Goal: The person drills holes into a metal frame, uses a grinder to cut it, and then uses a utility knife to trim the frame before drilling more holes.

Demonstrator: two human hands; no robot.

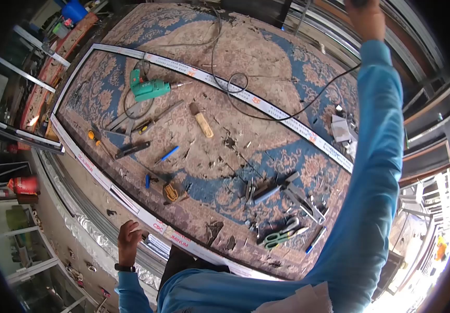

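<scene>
My right hand (367,22) is stretched far out to the top right, closed on a dark object (359,2) that the picture's edge cuts off; I cannot tell what it is. Low on the left, my left hand (129,241) has its fingers bent together, with a small dark bit at the fingertips. It is beside the near white-taped aluminium profile (147,218). That profile belongs to a long frame lying on a patterned carpet, whose far profile (209,78) runs across the top. Inside the frame lie a green power drill (152,89) and a wooden-handled tool (201,121).
Also on the carpet are a yellow-handled screwdriver (94,138), a blue pen (170,154), a tape measure (172,192), green-handled scissors (282,238) and a metal clamp-like tool (303,201). A black cable (287,117) loops over the far profile. Long metal lengths (412,31) stand at upper right.
</scene>
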